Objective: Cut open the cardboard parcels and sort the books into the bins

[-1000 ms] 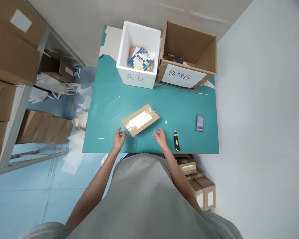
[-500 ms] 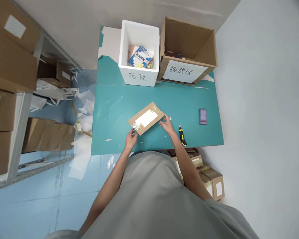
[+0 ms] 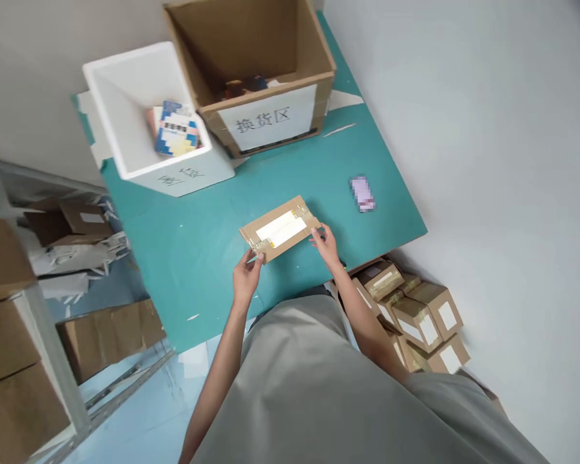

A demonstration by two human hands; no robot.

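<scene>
A flat brown cardboard parcel [image 3: 294, 246] with a white label and shiny clear tape at both ends is held tilted above the green table. My left hand [image 3: 247, 276] pinches its lower left corner, the thumb on top. At the right end, my right hand [image 3: 325, 246] grips the edge between thumb and fingers. The undersides of the fingers are hidden by the parcel. Only a small dark end of the utility knife [image 3: 343, 264] shows beside my right wrist.
A white foam box [image 3: 149, 173] with books inside and an open cardboard carton [image 3: 212, 119] with a paper sign stand at the table's back. A blurred phone-like object [image 3: 362, 193] lies right. Shelving [image 3: 53, 361] is at left; taped boxes [image 3: 415, 316] are stacked below right.
The camera view has turned, so table and boxes appear rotated and shifted left. My right hand has closed on the parcel's right end. The knife is now mostly covered by my right arm.
</scene>
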